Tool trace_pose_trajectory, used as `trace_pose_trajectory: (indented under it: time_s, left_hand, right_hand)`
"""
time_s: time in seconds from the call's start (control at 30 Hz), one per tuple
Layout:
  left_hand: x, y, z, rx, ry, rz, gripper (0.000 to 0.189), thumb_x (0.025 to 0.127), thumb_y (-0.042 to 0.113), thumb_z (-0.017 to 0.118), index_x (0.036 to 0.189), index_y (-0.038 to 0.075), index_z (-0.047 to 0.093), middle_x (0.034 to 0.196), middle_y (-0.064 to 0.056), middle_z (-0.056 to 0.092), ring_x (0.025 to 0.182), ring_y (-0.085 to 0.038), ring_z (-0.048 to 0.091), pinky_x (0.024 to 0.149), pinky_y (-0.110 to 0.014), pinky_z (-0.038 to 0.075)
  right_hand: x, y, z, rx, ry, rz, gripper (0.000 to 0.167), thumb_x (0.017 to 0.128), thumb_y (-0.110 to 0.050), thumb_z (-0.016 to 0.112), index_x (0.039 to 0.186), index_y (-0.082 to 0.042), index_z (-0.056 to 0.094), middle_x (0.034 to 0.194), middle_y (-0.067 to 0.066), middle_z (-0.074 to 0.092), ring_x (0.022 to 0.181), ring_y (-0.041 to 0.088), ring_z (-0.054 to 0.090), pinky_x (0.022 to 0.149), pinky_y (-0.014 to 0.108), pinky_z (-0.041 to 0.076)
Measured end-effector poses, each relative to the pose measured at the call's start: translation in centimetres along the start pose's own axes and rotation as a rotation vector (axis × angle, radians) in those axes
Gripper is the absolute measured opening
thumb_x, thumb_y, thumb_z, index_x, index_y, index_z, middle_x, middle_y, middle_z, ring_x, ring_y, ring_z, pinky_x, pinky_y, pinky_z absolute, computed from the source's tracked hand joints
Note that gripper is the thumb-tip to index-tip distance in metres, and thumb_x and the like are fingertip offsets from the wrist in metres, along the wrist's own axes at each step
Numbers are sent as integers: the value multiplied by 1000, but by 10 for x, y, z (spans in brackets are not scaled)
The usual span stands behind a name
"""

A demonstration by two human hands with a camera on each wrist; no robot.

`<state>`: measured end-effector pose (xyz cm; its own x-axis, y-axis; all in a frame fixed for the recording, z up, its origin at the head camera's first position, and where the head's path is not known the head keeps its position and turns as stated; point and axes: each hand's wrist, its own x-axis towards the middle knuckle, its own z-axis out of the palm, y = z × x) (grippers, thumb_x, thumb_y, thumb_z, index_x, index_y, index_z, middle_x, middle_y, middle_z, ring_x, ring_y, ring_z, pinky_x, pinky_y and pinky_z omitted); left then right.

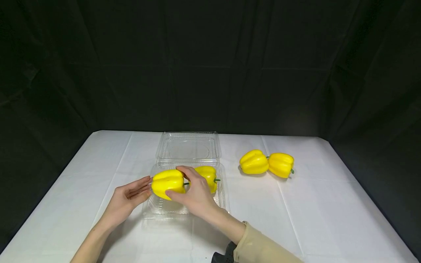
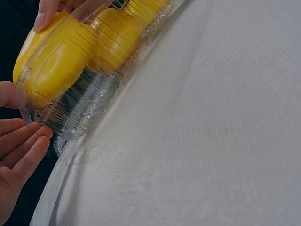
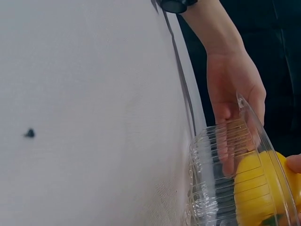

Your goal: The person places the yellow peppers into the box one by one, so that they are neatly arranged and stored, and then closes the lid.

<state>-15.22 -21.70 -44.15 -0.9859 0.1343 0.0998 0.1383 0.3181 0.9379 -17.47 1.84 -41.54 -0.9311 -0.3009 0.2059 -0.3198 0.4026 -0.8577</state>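
My right hand (image 1: 197,191) grips a yellow bell pepper (image 1: 167,183) between thumb and fingers, above the left part of a clear hinged plastic container (image 1: 184,216). The pepper's green stem points right, under my palm. Another yellow bell pepper (image 1: 207,178) lies in the container's right part, partly behind my right hand. In the left wrist view, more yellow surfaces (image 2: 115,40) show through the ribbed wall; I cannot tell how many peppers these are. My left hand (image 1: 126,201) touches the container's left side, its fingers (image 2: 30,160) extended along the outside and the thumb near the rim.
The container's lid (image 1: 189,146) lies folded back, away from me. Two more yellow peppers (image 1: 254,162) (image 1: 281,165) lie together on the white tablecloth (image 1: 329,204) to the right. Black cloth (image 1: 210,73) hangs behind the table and along its sides.
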Motion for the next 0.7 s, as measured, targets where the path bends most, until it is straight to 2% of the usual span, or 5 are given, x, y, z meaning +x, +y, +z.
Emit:
trace_pose_trajectory:
  time_s: [0.3, 0.53, 0.7]
  left_hand:
    - [-1, -1, 0, -6, -9, -1, 54, 95, 20, 71, 142, 0, 53, 140, -16, 59, 120, -20, 64, 90, -19, 55]
    - [0, -2, 0, -10, -9, 13, 53, 95, 18, 70, 142, -1, 53, 140, -15, 59, 122, -30, 62, 90, -18, 54]
    - [1, -2, -1, -4, -12, 31, 53, 95, 16, 71, 142, -2, 53, 140, -15, 59, 121, -28, 63, 90, -18, 55]
  right_hand:
    - [3, -2, 6, -20, 6, 9, 71, 81, -26, 83, 142, -5, 52, 140, 5, 58, 126, 23, 57, 107, 42, 49]
    - [6, -2, 8, -23, 8, 34, 71, 82, -24, 82, 143, -4, 51, 141, 7, 56, 127, 23, 57, 107, 40, 49]
    - [7, -2, 8, -56, -3, 43, 72, 82, -23, 83, 143, -4, 50, 143, 7, 55, 128, 24, 56, 108, 41, 48]
